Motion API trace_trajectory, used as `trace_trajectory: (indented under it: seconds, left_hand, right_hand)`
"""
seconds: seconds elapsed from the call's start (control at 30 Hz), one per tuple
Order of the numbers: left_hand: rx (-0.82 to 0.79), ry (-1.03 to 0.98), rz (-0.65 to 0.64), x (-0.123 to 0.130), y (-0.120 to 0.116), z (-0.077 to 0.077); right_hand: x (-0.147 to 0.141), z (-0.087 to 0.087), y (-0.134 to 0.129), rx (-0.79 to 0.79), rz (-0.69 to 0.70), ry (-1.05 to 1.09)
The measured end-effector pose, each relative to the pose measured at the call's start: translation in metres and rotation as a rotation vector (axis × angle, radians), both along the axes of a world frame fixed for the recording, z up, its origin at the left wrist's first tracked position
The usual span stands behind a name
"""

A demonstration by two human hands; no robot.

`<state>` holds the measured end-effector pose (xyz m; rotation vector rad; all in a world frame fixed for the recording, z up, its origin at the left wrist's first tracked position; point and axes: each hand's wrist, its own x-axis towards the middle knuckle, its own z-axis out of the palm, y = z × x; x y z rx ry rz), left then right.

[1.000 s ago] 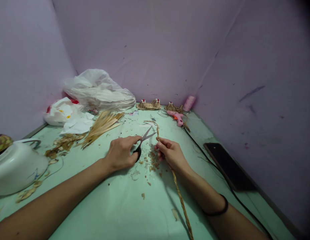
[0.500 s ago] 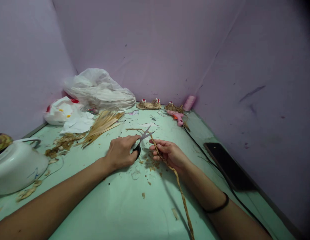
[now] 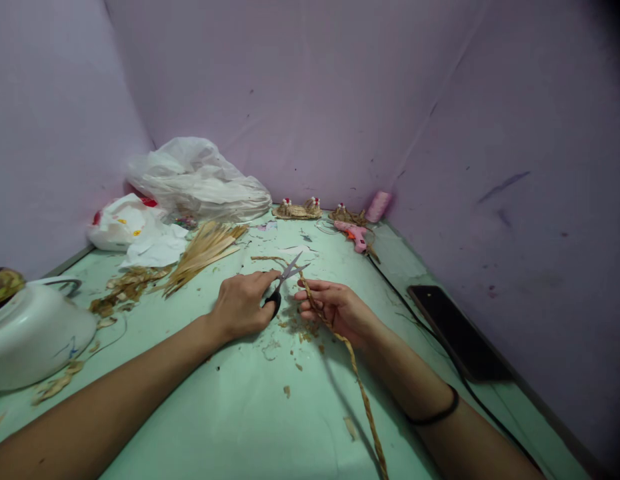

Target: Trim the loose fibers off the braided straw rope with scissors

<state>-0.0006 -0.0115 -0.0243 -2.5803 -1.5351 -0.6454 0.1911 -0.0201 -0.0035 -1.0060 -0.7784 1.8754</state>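
Observation:
My left hand (image 3: 244, 301) grips a pair of black-handled scissors (image 3: 274, 300), whose blades are spread apart and point away to the right. Between or right beside the blades runs a twisted tan fibre cord (image 3: 359, 377); which of the two I cannot tell. My right hand (image 3: 340, 308) holds this cord in its fingers just below the blades. From there the cord trails down over the table toward me, and its thin far end reaches left behind the scissors. Small tan scraps (image 3: 304, 337) lie on the table under the hands.
Dry leaf strips (image 3: 205, 253) and brown scraps (image 3: 127, 288) lie left, near a white pot (image 3: 45, 333). A white plastic bag (image 3: 200, 180) sits behind. Woven pieces (image 3: 297, 211), a pink glue gun (image 3: 354, 235) and a thread spool (image 3: 379, 207) stand at the back; a phone (image 3: 457, 332) lies right.
The fingers of my right hand have shifted slightly to the left along the cord. My left hand and the scissors look almost unmoved.

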Motion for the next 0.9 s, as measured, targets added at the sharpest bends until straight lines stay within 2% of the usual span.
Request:
trace_trajectory:
  seconds: [0.2, 0.5, 0.9]
  left_hand:
    - [0.019, 0.026, -0.014, 0.0, -0.001, 0.0]
    - [0.067, 0.117, -0.163, 0.001, -0.002, 0.005]
    - [0.074, 0.211, -0.183, 0.001, -0.005, 0.007]
  right_hand:
    - [-0.002, -0.007, -0.001, 0.085, -0.108, -0.097]
    - [-0.002, -0.002, -0.002, 0.069, -0.145, -0.138]
    - [-0.003, 0.004, -0.009, 0.083, -0.075, -0.303]
